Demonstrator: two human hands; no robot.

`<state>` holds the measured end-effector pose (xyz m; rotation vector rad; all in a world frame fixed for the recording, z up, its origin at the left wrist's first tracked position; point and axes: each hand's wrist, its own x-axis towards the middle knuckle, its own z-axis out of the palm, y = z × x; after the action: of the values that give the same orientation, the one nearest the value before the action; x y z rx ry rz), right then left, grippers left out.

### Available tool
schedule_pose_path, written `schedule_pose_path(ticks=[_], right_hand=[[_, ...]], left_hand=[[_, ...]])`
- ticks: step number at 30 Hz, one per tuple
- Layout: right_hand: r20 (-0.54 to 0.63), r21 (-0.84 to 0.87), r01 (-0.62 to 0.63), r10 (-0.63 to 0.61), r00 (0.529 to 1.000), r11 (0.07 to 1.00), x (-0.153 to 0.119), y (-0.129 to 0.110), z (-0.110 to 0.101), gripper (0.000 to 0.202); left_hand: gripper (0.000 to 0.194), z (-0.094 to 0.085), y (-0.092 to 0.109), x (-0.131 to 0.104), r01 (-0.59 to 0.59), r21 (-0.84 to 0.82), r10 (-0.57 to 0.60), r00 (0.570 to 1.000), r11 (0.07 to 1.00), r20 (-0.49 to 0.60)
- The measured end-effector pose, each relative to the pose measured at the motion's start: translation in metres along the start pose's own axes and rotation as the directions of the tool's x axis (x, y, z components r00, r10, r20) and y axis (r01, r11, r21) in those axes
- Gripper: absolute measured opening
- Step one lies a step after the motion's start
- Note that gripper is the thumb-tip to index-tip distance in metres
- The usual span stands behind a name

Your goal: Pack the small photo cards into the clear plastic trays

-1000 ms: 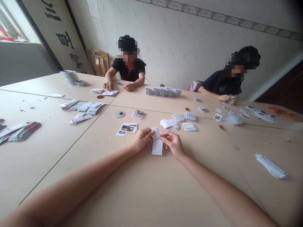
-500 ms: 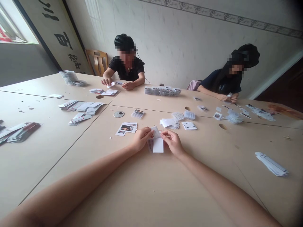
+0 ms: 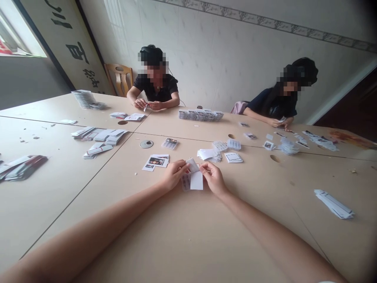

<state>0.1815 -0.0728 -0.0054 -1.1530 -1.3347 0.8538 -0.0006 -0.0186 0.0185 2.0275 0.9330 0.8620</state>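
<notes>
My left hand (image 3: 174,175) is closed on a white card (image 3: 192,165), pinched between thumb and fingers. Opposite it, my right hand (image 3: 214,177) pinches the card's right side with thumb and forefinger. A white paper flap (image 3: 196,181) hangs below the card toward me. Partly under my left fingers lies a clear plastic case (image 3: 185,183) with small compartments. Printed photo cards (image 3: 156,161) rest just left of my hands. Beyond my fingers are a pile of white papers (image 3: 209,154) and a black-framed white card stack (image 3: 233,157).
Clear cases (image 3: 234,145) stand beyond the papers, with a long row of cases (image 3: 200,115) farther back. Paper stacks (image 3: 101,135) lie left, strips (image 3: 334,204) right. Two people sit across the table, their hands (image 3: 149,105) (image 3: 279,123) holding small pieces.
The view has shifted slightly. My hands keep their grip on the card. The left person's hands have drawn together around a small white piece, and the right person's hands have moved a little.
</notes>
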Motion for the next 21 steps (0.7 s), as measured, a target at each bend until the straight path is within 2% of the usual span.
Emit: schedule_pose_path(ticks=[8,11,17,21], right_hand=[[0.010,0.166,-0.121,0.121,0.993,0.979,-0.002,-0.004,0.001,0.028],[-0.017,0.162,-0.106,0.111,0.994,0.981,-0.002,-0.006,0.001,0.028],[-0.147,0.128,-0.055,0.073,0.986,0.990,-0.001,-0.005,-0.002,0.028],[-0.175,0.131,-0.047,0.070,0.982,0.990,-0.001,-0.005,-0.002,0.031]], left_hand=[[0.042,0.001,-0.010,0.003,0.069,-0.160,-0.073,0.997,0.985,-0.020],[0.043,0.001,-0.013,0.004,0.083,-0.193,-0.088,0.996,0.978,-0.020],[0.046,0.002,-0.012,0.004,0.114,-0.191,-0.122,0.992,0.975,-0.028],[0.045,0.002,-0.014,0.005,0.119,-0.188,-0.126,0.992,0.975,-0.026]])
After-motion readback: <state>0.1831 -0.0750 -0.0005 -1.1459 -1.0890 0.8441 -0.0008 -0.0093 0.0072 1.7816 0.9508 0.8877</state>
